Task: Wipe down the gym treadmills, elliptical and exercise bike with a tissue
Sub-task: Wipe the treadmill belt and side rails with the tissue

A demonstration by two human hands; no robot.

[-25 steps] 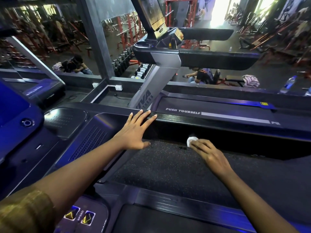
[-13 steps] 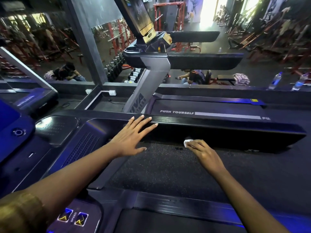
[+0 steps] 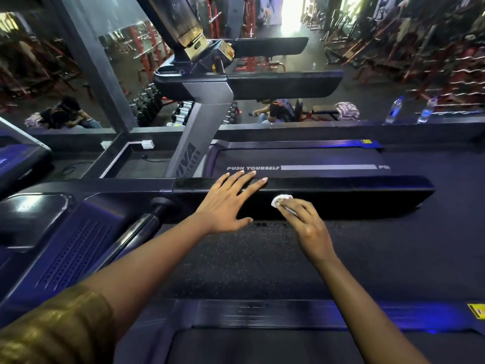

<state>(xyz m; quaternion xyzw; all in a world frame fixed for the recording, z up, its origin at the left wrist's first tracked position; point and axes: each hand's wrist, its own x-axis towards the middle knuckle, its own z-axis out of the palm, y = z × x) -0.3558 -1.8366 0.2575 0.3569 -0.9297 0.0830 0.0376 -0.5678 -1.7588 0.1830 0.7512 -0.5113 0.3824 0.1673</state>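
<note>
Pinching a wadded tissue (image 3: 279,200) on the handrail (image 3: 354,195), the right hand (image 3: 307,224) sits beside the flat-spread left hand (image 3: 225,203).

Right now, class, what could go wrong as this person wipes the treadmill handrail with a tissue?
The tissue is a small wad pinched in the right hand; it may tear or slip out against the handrail. The left hand lies flat on the handrail beside the tissue, so the patch under it may go unwiped.
</note>
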